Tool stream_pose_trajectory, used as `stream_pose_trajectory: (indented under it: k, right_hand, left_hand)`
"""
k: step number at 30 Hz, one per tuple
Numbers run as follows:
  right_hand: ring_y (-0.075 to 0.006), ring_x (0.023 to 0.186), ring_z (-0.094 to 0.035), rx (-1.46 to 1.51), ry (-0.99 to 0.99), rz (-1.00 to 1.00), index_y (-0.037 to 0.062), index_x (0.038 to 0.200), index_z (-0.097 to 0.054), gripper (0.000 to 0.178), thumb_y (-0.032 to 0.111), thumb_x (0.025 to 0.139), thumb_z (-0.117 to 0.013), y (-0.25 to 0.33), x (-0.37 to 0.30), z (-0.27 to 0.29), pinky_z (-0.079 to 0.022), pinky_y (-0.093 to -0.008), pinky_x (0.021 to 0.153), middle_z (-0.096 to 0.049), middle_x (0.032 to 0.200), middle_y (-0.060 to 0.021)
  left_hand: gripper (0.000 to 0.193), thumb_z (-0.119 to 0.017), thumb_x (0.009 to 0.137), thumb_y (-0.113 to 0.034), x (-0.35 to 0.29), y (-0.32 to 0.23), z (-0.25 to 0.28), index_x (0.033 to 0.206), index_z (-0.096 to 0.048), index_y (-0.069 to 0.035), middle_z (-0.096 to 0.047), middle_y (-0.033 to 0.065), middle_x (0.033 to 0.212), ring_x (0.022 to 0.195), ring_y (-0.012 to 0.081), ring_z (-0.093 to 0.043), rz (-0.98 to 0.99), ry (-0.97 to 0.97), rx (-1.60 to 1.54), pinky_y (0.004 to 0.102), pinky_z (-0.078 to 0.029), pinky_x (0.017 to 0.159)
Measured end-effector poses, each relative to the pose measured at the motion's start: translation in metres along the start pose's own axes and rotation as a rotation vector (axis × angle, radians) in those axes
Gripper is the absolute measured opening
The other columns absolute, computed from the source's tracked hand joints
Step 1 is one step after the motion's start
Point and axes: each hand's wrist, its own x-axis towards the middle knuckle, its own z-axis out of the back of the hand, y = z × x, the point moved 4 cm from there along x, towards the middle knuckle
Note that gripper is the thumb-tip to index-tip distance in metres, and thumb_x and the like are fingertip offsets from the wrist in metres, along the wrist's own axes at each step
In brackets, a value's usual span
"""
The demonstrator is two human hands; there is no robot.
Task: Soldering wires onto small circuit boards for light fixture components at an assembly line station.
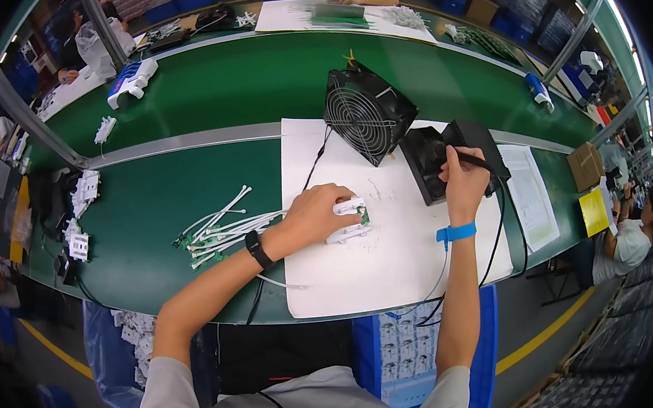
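Note:
My left hand (pixel 319 217) is closed on a small white plastic housing (pixel 345 235) with a bit of green circuit board (pixel 365 215) showing at its edge. The housing rests on a white sheet (pixel 382 277). To the right, my right hand (pixel 466 186) grips the black handle of a soldering iron (pixel 474 161). Its front end is over a black stand (pixel 425 152) beside a dark box-shaped unit (pixel 476 139), and the tip cannot be made out. Beside my left wrist lies a bundle of white cables (pixel 224 234) with small green boards at their ends.
A black fan with a round grille (pixel 363 115) stands behind the housing. Papers (pixel 528 195) lie right of the station. Black cords cross the sheet's right side. Below the bench are a blue bin of white parts (pixel 407 348) and a bagged bin (pixel 127 349). Other people work around.

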Motion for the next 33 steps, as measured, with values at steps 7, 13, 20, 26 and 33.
stream_pose_trajectory:
  k: [7, 13, 20, 26, 33]
  right_hand:
    - [-0.0071, 0.065, -0.059, -0.051, -0.163, 0.148, -0.0024, 0.105, -0.072, 0.018, 0.012, 0.095, -0.074, -0.017, -0.011, 0.014, -0.045, -0.023, 0.058, -0.066, 0.072, -0.0035]
    - [-0.0107, 0.059, -0.062, -0.066, -0.078, 0.055, -0.002, 0.102, -0.067, 0.018, 0.013, 0.095, -0.074, -0.012, -0.006, -0.007, -0.048, -0.0261, 0.055, -0.068, 0.07, -0.0065]
    - [-0.0094, 0.058, -0.056, -0.199, -0.147, 0.38, -0.0009, 0.102, -0.063, 0.02, 0.018, 0.1, -0.07, -0.027, 0.01, -0.034, -0.042, -0.0252, 0.055, -0.061, 0.065, -0.0028]
    - [-0.0146, 0.062, -0.06, -0.152, -0.18, 0.411, -0.0004, 0.102, -0.063, 0.017, 0.016, 0.102, -0.066, -0.032, 0.004, -0.039, -0.048, -0.0287, 0.059, -0.065, 0.075, -0.0084]
    - [-0.0044, 0.067, -0.045, -0.141, -0.358, 0.501, 0.0012, 0.098, -0.066, 0.012, 0.012, 0.101, -0.068, -0.009, -0.007, -0.009, -0.035, -0.0221, 0.056, -0.055, 0.078, 0.0029]
  left_hand:
    - [0.044, -0.081, 0.084, -0.033, 0.001, -0.008, 0.001, 0.114, -0.075, -0.001, -0.067, 0.0159, 0.104, 0.095, 0.0343, -0.064, -0.025, -0.142, 0.199, 0.043, -0.053, 0.084]
    - [0.038, -0.083, 0.082, -0.031, 0.005, -0.004, 0.007, 0.107, -0.078, -0.002, -0.066, 0.0147, 0.102, 0.099, 0.0313, -0.059, -0.049, -0.135, 0.198, 0.0409, -0.052, 0.086]
    - [0.037, -0.083, 0.083, -0.03, 0.008, 0.0, 0.005, 0.108, -0.079, -0.004, -0.066, 0.0144, 0.102, 0.099, 0.0317, -0.059, -0.027, -0.122, 0.173, 0.041, -0.051, 0.087]
    - [0.038, -0.084, 0.082, -0.029, 0.007, 0.002, 0.006, 0.107, -0.078, -0.001, -0.067, 0.0157, 0.102, 0.099, 0.0323, -0.059, -0.015, -0.142, 0.144, 0.041, -0.051, 0.088]
    - [0.04, -0.083, 0.083, -0.03, 0.007, 0.003, 0.007, 0.108, -0.077, 0.0, -0.068, 0.0176, 0.105, 0.101, 0.0326, -0.058, -0.01, -0.178, 0.087, 0.0412, -0.05, 0.09]
